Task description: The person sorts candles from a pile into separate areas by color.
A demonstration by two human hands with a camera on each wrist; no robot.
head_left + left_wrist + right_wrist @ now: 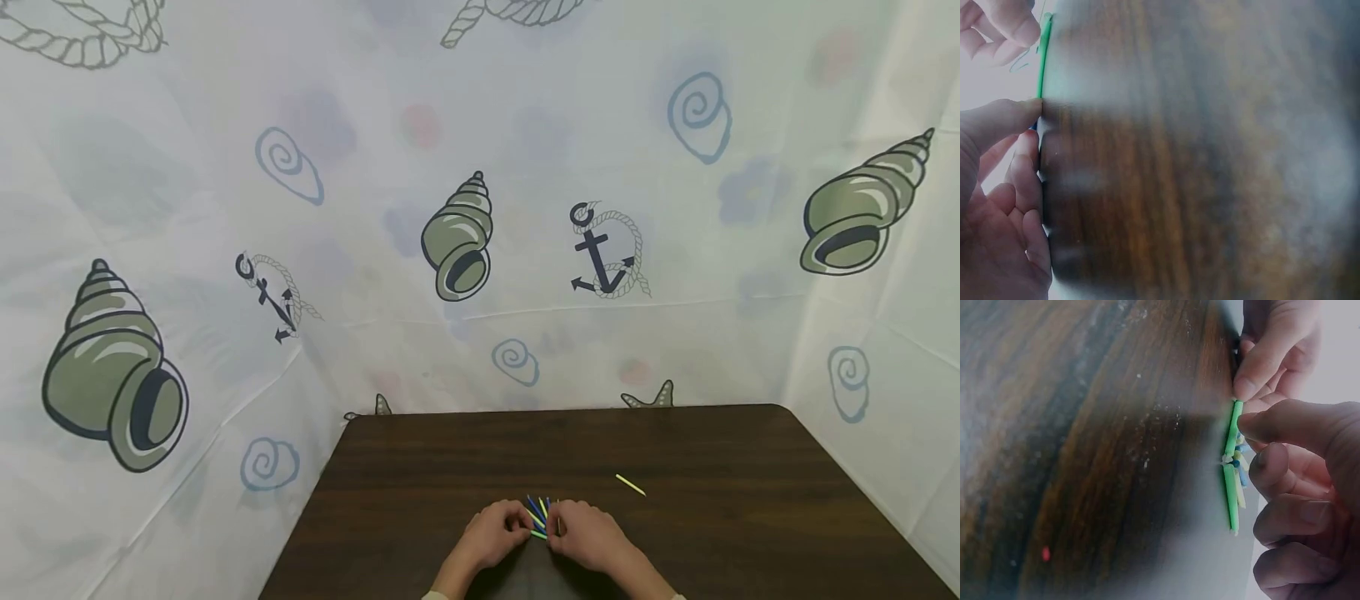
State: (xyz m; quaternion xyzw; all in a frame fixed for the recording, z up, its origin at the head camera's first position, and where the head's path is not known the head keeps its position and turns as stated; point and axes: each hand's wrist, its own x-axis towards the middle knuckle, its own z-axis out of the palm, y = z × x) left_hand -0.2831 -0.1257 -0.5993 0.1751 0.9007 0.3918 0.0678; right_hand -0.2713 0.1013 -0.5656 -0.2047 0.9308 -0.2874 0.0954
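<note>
Several thin coloured sticks lie in a fan on the dark table between my hands; a blue stick [533, 505] and a yellow stick [543, 507] show in the head view. Two green sticks [1231, 497] run nearly end to end along the near side of the fan. My left hand [496, 533] has its thumb and a finger at the outer end of the left green stick [1042, 69]. Bent fingers mark my right hand [588, 533], whose thumb [1272, 423] touches or nearly touches that same stick. Whether the right fingers pinch it is hidden.
A lone yellow stick [631, 485] lies farther back, right of my hands. The brown table [450, 454] meets a patterned cloth [360, 250] behind and at both sides. A small red spot [1046, 554] shows on the tabletop in the right wrist view.
</note>
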